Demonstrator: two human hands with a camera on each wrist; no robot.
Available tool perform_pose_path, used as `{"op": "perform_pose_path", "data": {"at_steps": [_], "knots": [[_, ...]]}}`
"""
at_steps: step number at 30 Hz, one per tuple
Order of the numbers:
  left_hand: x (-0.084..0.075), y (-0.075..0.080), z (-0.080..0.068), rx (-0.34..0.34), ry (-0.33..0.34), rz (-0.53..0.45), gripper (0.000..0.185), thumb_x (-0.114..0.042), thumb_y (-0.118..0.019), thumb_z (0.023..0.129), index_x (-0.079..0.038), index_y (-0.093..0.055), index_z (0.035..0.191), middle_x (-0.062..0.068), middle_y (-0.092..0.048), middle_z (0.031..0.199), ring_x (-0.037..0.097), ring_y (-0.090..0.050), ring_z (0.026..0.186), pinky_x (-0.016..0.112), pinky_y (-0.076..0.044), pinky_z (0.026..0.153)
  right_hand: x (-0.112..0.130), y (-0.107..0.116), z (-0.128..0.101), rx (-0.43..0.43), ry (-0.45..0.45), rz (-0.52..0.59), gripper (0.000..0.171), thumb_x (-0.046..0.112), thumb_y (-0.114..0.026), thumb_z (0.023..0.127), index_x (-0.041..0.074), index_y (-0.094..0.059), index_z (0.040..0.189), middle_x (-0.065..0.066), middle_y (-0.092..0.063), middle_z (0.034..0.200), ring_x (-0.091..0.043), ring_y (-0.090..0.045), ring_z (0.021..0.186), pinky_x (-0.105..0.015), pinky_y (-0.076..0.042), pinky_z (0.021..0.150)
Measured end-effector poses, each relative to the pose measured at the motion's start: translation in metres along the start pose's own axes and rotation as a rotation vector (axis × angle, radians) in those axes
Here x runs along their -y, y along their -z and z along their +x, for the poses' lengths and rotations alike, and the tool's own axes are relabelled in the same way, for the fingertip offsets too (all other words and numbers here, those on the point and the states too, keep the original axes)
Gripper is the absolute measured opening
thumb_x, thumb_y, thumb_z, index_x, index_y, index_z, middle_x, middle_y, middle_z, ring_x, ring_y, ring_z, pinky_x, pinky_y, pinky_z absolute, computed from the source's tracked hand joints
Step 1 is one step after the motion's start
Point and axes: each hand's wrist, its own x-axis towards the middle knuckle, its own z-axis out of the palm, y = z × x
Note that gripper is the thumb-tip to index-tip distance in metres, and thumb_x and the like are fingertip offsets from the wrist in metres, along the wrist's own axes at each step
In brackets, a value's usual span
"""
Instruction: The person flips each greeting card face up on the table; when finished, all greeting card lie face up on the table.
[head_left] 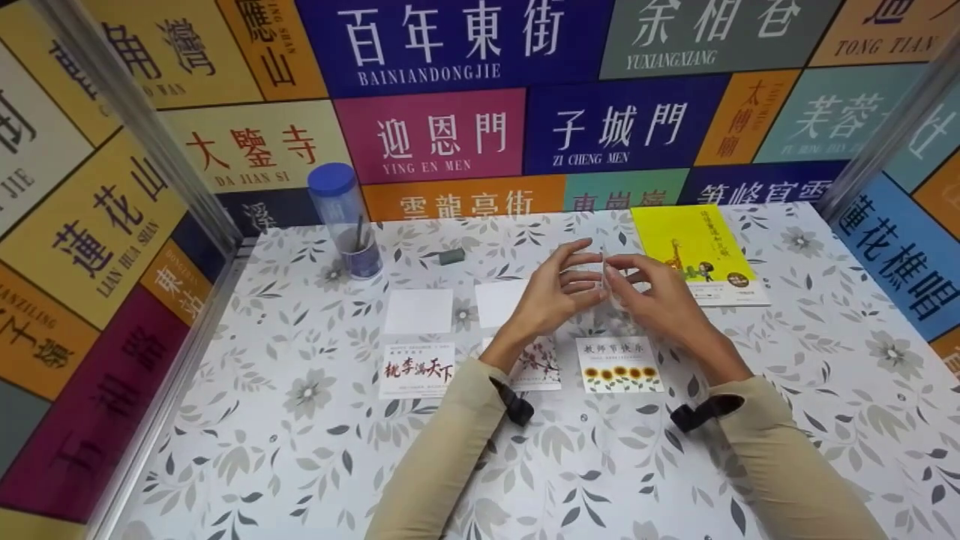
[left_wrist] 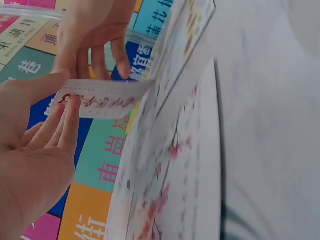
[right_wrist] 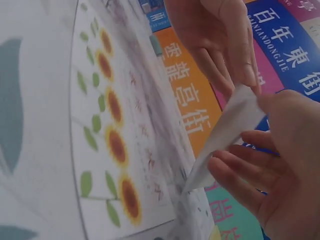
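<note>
Both hands hover just above the sunflower card (head_left: 619, 365) on the floral surface (head_left: 300, 465), forearms angled inward. The left hand (head_left: 551, 292) and right hand (head_left: 660, 300) meet at their fingertips, together pinching a small paper slip (left_wrist: 97, 100) between thumbs and curled fingers, held in the air.

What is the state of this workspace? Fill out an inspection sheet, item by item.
Surface: floral-patterned table.
Job's things: thin white slip held above the table by both hands.
Clutter: sunflower card, calligraphy card, two blank cards, yellow book, blue-capped jar, small grey block.
Grippers: left hand and right hand both pinch the slip.
Cables: nothing seen.
Surroundings: walls of coloured place-name signs.
</note>
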Motion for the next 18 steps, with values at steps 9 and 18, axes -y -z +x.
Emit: {"op": "perform_pose_path", "data": {"at_steps": [9,18], "knots": [[-0.002,-0.004,0.000,0.127,-0.062,0.247,0.071,0.000,-0.071,0.090,-0.017,-0.040,0.152,0.003,-0.048,0.154,0.020,-0.052,0.137,0.033,-0.046,0.112,0.001,0.004,0.002,-0.105,-0.007,0.148,0.039,0.022,-0.063,0.099,0.011,-0.060,0.136,-0.010,-0.063,0.132,-0.028,-0.070,0.108,-0.016,-0.057,0.080],[0.001,0.010,-0.003,0.055,0.075,0.697,0.060,-0.021,-0.075,0.090,-0.015,-0.052,0.145,0.010,-0.046,0.154,0.026,-0.041,0.145,0.036,-0.035,0.120,-0.009,0.006,0.003,-0.095,-0.086,0.103,0.059,0.015,-0.067,0.096,0.023,-0.044,0.150,-0.016,-0.061,0.124,-0.033,-0.071,0.101,-0.022,-0.060,0.073]]}}
